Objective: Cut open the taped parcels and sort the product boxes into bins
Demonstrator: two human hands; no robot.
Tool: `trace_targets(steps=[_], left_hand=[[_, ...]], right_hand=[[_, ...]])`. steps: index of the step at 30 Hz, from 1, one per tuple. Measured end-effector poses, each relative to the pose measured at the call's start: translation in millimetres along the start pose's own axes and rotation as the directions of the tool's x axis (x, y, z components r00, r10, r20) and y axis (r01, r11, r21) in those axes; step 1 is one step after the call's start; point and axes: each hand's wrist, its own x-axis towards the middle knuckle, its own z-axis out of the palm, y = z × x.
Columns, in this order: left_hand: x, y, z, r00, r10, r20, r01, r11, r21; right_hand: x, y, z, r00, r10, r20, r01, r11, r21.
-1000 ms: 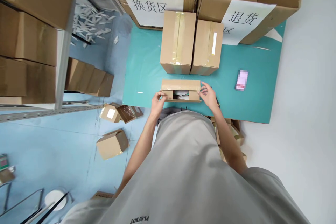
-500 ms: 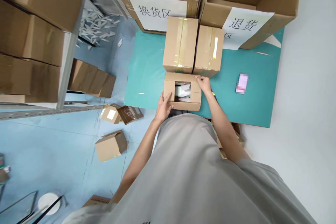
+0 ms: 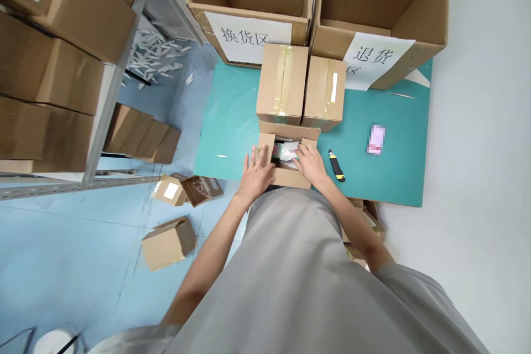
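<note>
A small cardboard carton (image 3: pixel 290 179) sits at the near edge of the green table, its long flaps folded outward. Inside, between the side flaps, lies crumpled white paper or a white packet (image 3: pixel 286 150) with a bit of green showing. My left hand (image 3: pixel 256 174) rests on the carton's left side and flap, fingers spread and holding nothing. On the right, my right hand (image 3: pixel 311 163) lies over the right flap with its fingers stretched to the white contents; its fingertips touch them and no grip shows. To the right of that hand is a black and yellow utility knife (image 3: pixel 336 166).
Two taped cartons (image 3: pixel 282 83) (image 3: pixel 324 91) stand just behind the carton. Two large open boxes (image 3: pixel 251 15) (image 3: pixel 317 38) with paper signs fill the table's back. A pink item (image 3: pixel 375 139), blurred, lies right. Shelved boxes (image 3: pixel 68 74) stand left; opened cartons (image 3: pixel 168 243) lie on the floor.
My right hand has left the carton's far right corner and come nearer, onto the opening. The carton's far flap now tilts up more. The utility knife has come into view from behind my arm.
</note>
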Motion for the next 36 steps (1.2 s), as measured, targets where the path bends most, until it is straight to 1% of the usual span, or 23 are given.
trace_targets(steps=[2, 4, 5, 7, 10, 13, 17, 19, 21, 23, 24, 27, 28, 29, 30, 31, 32, 33, 34, 35, 36], left_hand=[[-11, -11, -12.2, 0.995, -0.047, -0.087, 0.046, 0.999, -0.006], [-20, -27, -20.6, 0.979, -0.127, -0.158, 0.126, 0.992, -0.017], [-23, -34, -22.5, 0.97, -0.169, -0.174, 0.166, 0.986, -0.028], [-24, -47, -21.7, 0.96, -0.227, -0.166, 0.221, 0.974, -0.055], [-16, -53, -14.0, 0.959, -0.241, -0.152, 0.228, 0.969, -0.094], [-1, -45, -5.8, 0.957, -0.209, -0.202, 0.19, 0.976, -0.107], [28, -22, 5.7, 0.966, -0.154, -0.206, 0.131, 0.984, -0.118], [44, -12, 11.8, 0.964, -0.179, -0.197, 0.153, 0.978, -0.143], [55, -8, 16.0, 0.954, -0.232, -0.192, 0.196, 0.963, -0.186], [59, -12, 16.8, 0.93, -0.309, -0.2, 0.252, 0.93, -0.269], [58, -17, 15.7, 0.909, -0.366, -0.2, 0.289, 0.899, -0.329], [49, -35, 7.2, 0.816, -0.558, -0.152, 0.423, 0.755, -0.501], [45, -39, 3.2, 0.792, -0.588, -0.166, 0.439, 0.738, -0.513], [41, -40, -0.9, 0.786, -0.579, -0.215, 0.429, 0.762, -0.486], [38, -38, -4.9, 0.801, -0.526, -0.286, 0.391, 0.821, -0.416], [37, -32, -8.5, 0.831, -0.431, -0.35, 0.331, 0.891, -0.31], [38, -22, -11.2, 0.87, -0.314, -0.381, 0.258, 0.947, -0.192], [40, -10, -12.8, 0.911, -0.2, -0.361, 0.182, 0.98, -0.085], [45, 5, -13.1, 0.948, -0.11, -0.3, 0.113, 0.994, -0.009], [50, 20, -11.8, 0.974, -0.051, -0.219, 0.059, 0.998, 0.031], [58, 36, -8.9, 0.991, -0.016, -0.135, 0.023, 0.998, 0.056]], right_hand=[[-18, 14, -2, 0.994, 0.04, -0.1, -0.034, 0.998, 0.06], [-35, 32, 1, 0.975, 0.126, -0.185, -0.1, 0.984, 0.147], [-42, 40, 5, 0.96, 0.178, -0.214, -0.137, 0.971, 0.195], [-52, 53, 17, 0.935, 0.263, -0.239, -0.193, 0.94, 0.282], [-59, 59, 36, 0.918, 0.317, -0.237, -0.224, 0.91, 0.35], [-59, 52, 45, 0.913, 0.343, -0.222, -0.256, 0.903, 0.346], [-56, 42, 43, 0.912, 0.356, -0.202, -0.286, 0.908, 0.307], [-54, 42, 40, 0.916, 0.344, -0.206, -0.278, 0.915, 0.291], [-53, 45, 38, 0.918, 0.338, -0.206, -0.277, 0.92, 0.277], [-52, 50, 36, 0.919, 0.34, -0.199, -0.284, 0.922, 0.261], [-52, 51, 35, 0.919, 0.342, -0.196, -0.29, 0.923, 0.251], [-53, 54, 30, 0.917, 0.345, -0.198, -0.304, 0.929, 0.211], [-54, 53, 28, 0.918, 0.34, -0.206, -0.302, 0.933, 0.195], [-54, 51, 26, 0.921, 0.327, -0.214, -0.292, 0.94, 0.179], [-55, 49, 24, 0.925, 0.308, -0.223, -0.276, 0.947, 0.164], [-55, 46, 22, 0.93, 0.285, -0.232, -0.255, 0.955, 0.152], [-55, 44, 19, 0.935, 0.263, -0.238, -0.234, 0.962, 0.143], [-55, 41, 17, 0.94, 0.242, -0.242, -0.214, 0.967, 0.138], [-54, 38, 15, 0.943, 0.226, -0.244, -0.197, 0.971, 0.137], [-52, 36, 13, 0.946, 0.212, -0.246, -0.183, 0.974, 0.137], [-50, 33, 10, 0.948, 0.2, -0.248, -0.17, 0.976, 0.138]])
